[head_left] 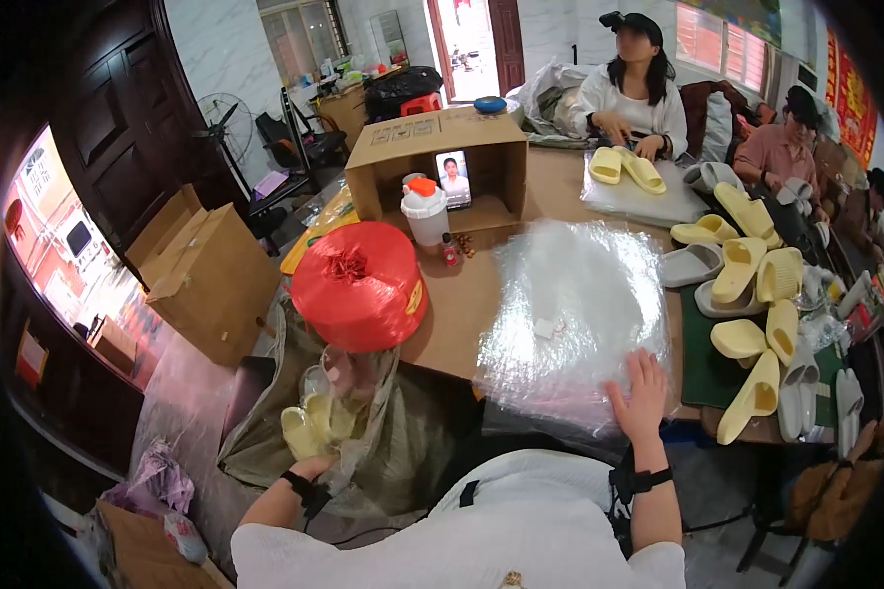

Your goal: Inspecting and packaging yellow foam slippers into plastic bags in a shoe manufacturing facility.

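Note:
My right hand (640,398) lies flat, fingers spread, on the near right part of a stack of clear plastic bags (580,285) on the table. A small white piece (544,328) rests on that stack. Low on the left, my left hand (314,467) is closed at the near end of a clear plastic bag with yellow slippers (316,420) in it; its fingertips are partly hidden. This bag is over the mouth of a large olive woven sack (403,461) beside the table.
A red roll of plastic twine (359,285) sits on the table's left. Behind it stand a white bottle (425,218), a phone (453,181) and a cardboard box (432,137). Loose yellow slippers (751,398) and grey ones lie at right. Co-workers (638,98) sit across and farther right.

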Demonstrator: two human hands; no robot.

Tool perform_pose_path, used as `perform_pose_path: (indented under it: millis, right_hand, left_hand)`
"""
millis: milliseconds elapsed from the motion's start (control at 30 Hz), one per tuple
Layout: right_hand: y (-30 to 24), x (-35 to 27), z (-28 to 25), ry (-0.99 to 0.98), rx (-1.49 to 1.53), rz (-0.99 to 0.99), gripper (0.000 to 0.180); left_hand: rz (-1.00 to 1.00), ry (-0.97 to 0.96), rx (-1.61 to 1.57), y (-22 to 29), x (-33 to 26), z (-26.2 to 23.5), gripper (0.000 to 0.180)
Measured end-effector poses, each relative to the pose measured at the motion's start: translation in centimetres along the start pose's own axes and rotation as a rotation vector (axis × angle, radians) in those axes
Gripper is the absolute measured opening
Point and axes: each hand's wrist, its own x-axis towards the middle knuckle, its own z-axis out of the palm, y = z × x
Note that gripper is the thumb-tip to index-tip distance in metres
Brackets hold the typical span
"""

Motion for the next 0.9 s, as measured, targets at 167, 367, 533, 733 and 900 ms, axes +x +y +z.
perform_pose_path:
  millis: [167, 367, 533, 733, 900]
  right_hand:
    - [0.1, -0.1, 0.2, -0.009, 0.021, -0.002, 0.064]
    - [-0.1, 0.1, -0.2, 0.010, 0.013, -0.019, 0.062]
    - [-0.2, 0.1, -0.5, 0.020, 0.024, -0.010, 0.063]
    - [-1.0, 1.0, 0.7, 0.015, 0.071, -0.053, 0.062]
    - [0.1, -0.3, -0.3, 0.002, 0.043, 0.028, 0.062]
  left_hand:
    - [0.001, -0.048, 0.880, 8.4, 8.1, 1.8, 0.032]
    - [0.059, -0.181, 1.445, 3.2, 16.1, -1.1, 0.031]
    - [0.016, 0.032, 0.864, -8.9, 12.8, -3.1, 0.036]
    - [-0.027, 0.265, 0.265, -11.2, 8.8, -3.9, 0.043]
    - [0.003, 0.397, 0.834, 14.8, 6.8, 3.6, 0.040]
